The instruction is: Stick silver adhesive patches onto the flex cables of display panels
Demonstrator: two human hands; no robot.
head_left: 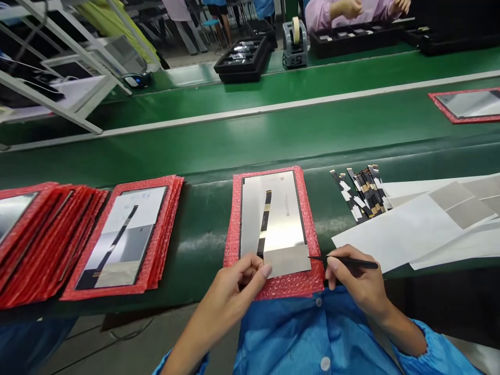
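Observation:
A display panel [250, 208] with a silvery back lies on a red bubble-wrap sheet [230, 245] in front of me. A black flex cable [265, 219] runs lengthwise along it. Across its near end lies a grey rectangular patch [289, 259]. My left hand [244, 284] is closed in a pinch at the patch's left edge, beside the cable's near end; the fingertips partly hide that corner. Held in my right hand [357, 278] is a pair of black tweezers [357, 262], its tips touching or just above the patch's right edge.
Stacks of red-wrapped panels [121, 234] [50, 234] stand at left. Loose flex cables [363, 192] and white sheets bearing grey patches [402, 229] lie at right. Beyond are a green conveyor belt [219, 135], a tape dispenser [295, 44], black trays [244, 60] and a co-worker's hands [347, 9].

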